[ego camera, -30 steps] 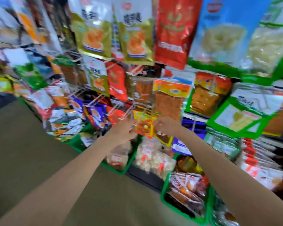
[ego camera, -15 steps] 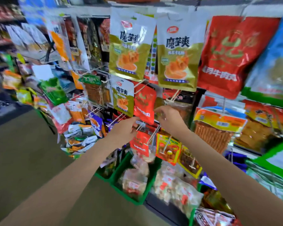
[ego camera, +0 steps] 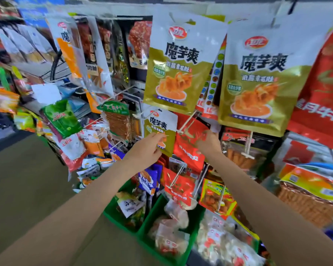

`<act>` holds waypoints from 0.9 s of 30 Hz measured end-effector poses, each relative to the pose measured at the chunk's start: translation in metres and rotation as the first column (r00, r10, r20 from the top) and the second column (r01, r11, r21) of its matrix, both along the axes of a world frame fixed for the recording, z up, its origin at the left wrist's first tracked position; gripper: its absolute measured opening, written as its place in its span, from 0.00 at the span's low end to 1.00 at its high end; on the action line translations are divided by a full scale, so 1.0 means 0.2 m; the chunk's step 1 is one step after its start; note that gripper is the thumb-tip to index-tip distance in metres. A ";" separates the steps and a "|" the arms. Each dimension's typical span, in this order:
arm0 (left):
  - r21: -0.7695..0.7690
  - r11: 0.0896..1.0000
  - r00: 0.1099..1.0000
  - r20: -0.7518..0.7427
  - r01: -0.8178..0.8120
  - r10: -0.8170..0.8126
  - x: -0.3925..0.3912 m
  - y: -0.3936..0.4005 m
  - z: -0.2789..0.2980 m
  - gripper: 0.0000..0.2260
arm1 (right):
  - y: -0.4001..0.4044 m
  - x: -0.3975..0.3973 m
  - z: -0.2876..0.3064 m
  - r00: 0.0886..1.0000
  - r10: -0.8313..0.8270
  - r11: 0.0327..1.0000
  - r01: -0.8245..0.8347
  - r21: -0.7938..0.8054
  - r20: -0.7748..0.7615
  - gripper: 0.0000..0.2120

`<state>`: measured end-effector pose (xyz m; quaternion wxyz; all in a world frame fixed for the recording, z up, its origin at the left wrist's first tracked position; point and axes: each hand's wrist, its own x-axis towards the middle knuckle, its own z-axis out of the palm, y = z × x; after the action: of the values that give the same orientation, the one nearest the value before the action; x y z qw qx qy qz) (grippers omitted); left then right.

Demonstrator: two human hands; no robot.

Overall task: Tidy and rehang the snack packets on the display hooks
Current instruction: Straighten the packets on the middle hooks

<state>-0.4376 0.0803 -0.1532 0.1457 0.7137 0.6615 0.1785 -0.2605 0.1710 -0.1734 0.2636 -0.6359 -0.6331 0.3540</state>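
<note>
Both bare arms reach forward from the near edge toward a crowded wall of hanging snacks.

Left hand (ego camera: 149, 145): fingers curled, thumb and fingertips pinching the lower left part of a small gold-and-white konjac packet (ego camera: 160, 129). That packet hangs at mid-height on the display, just below the left one of two large packets of the same design, and tilts slightly with its bottom edge toward the hand. Its top edge sits by a white hook (ego camera: 142, 114); whether the hook passes through the hang hole, cannot tell.

Right hand (ego camera: 210, 140): raised just right of the small packet, back of the hand toward the viewer, against a red packet (ego camera: 189, 148) that hangs beside the gold one. Fingertips are hidden behind the hand and blurred; they seem to be closed on the red packet's upper edge near a white hook arm (ego camera: 188, 120), but the grip cannot be confirmed.

Above: large gold konjac packet, left (ego camera: 179, 73), and its twin, right (ego camera: 265, 81), hang side by side. A big red bag (ego camera: 327, 89) hangs at far right.

Left of the hands: a green packet (ego camera: 62, 118) and a clear pack of brown strips with a green header (ego camera: 119, 121), both hanging.

Below the hands: more red packets (ego camera: 181, 186) and an orange-framed packet (ego camera: 216, 198) on lower hooks. Green plastic bins (ego camera: 148, 214) on the near side hold loose wrapped snacks. Brown floor (ego camera: 27, 189) at left.
</note>
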 end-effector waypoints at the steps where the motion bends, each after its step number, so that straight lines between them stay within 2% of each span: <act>1: 0.011 1.000 1.000 -0.005 0.019 -0.019 -0.02 0.04 0.00 0.20 | 0.03 -0.02 0.00 0.999 -0.028 0.999 0.027 -0.037 -0.038 0.23; 3: 0.032 0.998 0.998 -0.016 0.056 -0.055 -0.05 0.11 0.01 0.20 | 0.05 -0.05 0.00 0.991 -0.103 0.992 0.097 -0.078 -0.086 0.22; 5: 0.039 0.994 0.995 -0.002 0.104 -0.104 -0.08 0.17 0.02 0.20 | 0.06 -0.07 0.00 0.986 -0.161 0.986 0.157 -0.062 -0.051 0.19; 9: 0.082 0.963 0.964 0.051 0.258 -0.263 -0.15 0.25 0.06 0.19 | 0.03 -0.12 0.01 0.974 -0.225 0.974 0.225 0.024 0.023 0.14; 12: 0.117 0.931 0.931 0.077 0.346 -0.356 -0.18 0.31 0.12 0.18 | -0.03 -0.15 0.06 0.950 -0.310 0.946 0.304 0.116 0.038 0.14; 15: 0.152 0.898 0.900 0.082 0.413 -0.428 -0.18 0.32 0.18 0.17 | -0.12 -0.17 0.16 0.935 -0.326 0.930 0.290 0.225 0.142 0.12; 19: 0.192 0.835 0.847 0.030 0.516 -0.530 -0.10 0.32 0.25 0.18 | -0.28 -0.14 0.33 0.940 -0.289 0.944 0.249 0.219 0.180 0.11; 21: 0.198 0.793 0.804 0.038 0.576 -0.593 -0.04 0.30 0.31 0.19 | -0.34 -0.11 0.43 0.955 -0.257 0.949 0.221 0.224 0.148 0.11; 23: 0.158 0.786 0.788 0.064 0.598 -0.612 0.03 0.28 0.38 0.15 | -0.40 -0.08 0.54 0.973 -0.215 0.956 0.192 0.221 0.086 0.09; 25: 0.119 0.800 0.789 0.133 0.588 -0.600 0.08 0.27 0.45 0.09 | -0.44 -0.04 0.63 0.980 -0.193 0.952 0.198 0.232 -0.045 0.08; 27: 0.112 0.817 0.792 0.202 0.566 -0.576 0.13 0.25 0.53 0.10 | -0.49 0.01 0.72 0.958 -0.193 0.940 0.244 0.241 -0.214 0.08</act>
<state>-0.4121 0.1313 -0.0473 0.2507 0.8579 0.3900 0.2213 -0.2580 0.0721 -0.0292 0.4422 -0.6255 -0.5723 0.2928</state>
